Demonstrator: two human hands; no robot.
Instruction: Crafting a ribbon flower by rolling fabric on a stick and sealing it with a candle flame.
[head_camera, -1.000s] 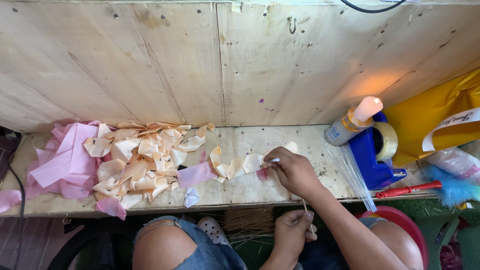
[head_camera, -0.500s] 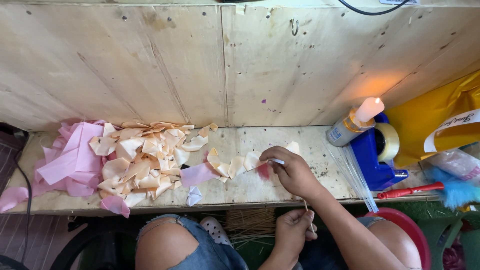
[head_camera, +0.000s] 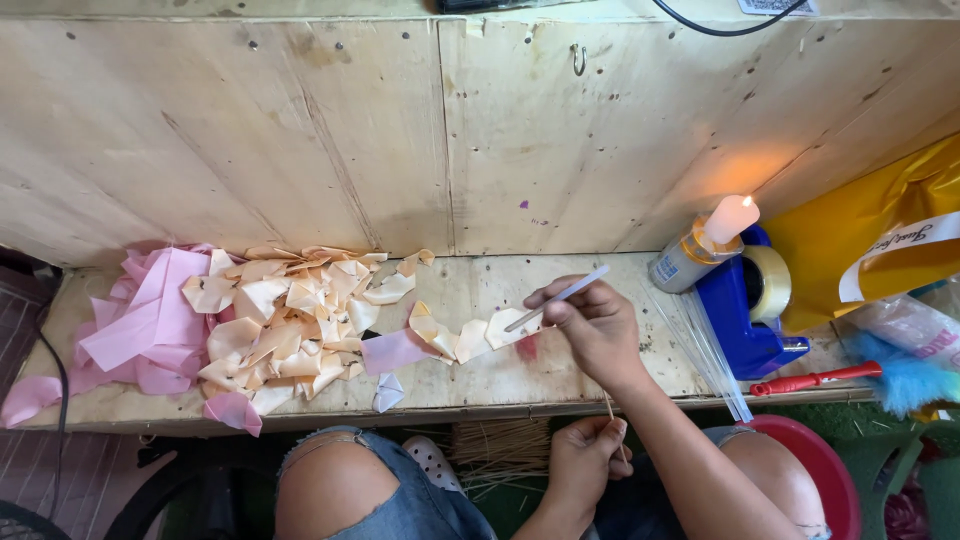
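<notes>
**At the bench edge: a firm pinch, a steady tip**

Below the bench front, between the knees, left hand (head_camera: 585, 460) closed, thumb and fingers pinched on a thin stick (head_camera: 608, 412) that points up toward the board. Best gripped low and held upright, so the top end stands ready just under the other wrist. Beside it, down in the shadow, a loose bundle of sticks (head_camera: 490, 455) within easy reach.

Over the wooden bench (head_camera: 480, 385), right hand (head_camera: 590, 325) curled almost shut, fingertips clamped on a slim white rod (head_camera: 560, 298), slanted up to the right, its lower tip at or just above a peach petal piece (head_camera: 500, 328); contact too fine to tell. Probably wise to press lightly: thin fabric, likely to slide or crease. Wrist close to the board for steadiness.

Left of that, a short chain of the same peach pieces, a pink scrap (head_camera: 395, 350), then the big petal pile (head_camera: 290, 320) and folded pink ribbon (head_camera: 150, 325) at the far left end. Better to lift one piece at a time than to drag through the heap.

To the right, clear thin strips (head_camera: 710, 340), a blue tape dispenser (head_camera: 750, 320) and a red-handled tool (head_camera: 810, 380).

Farther back, a lit candle (head_camera: 730, 218) standing on a can against the plywood wall (head_camera: 300, 130). Sleeve, fabric and rod well apart from the flame at present; safest left so, since light cloth would likely scorch fast.
</notes>
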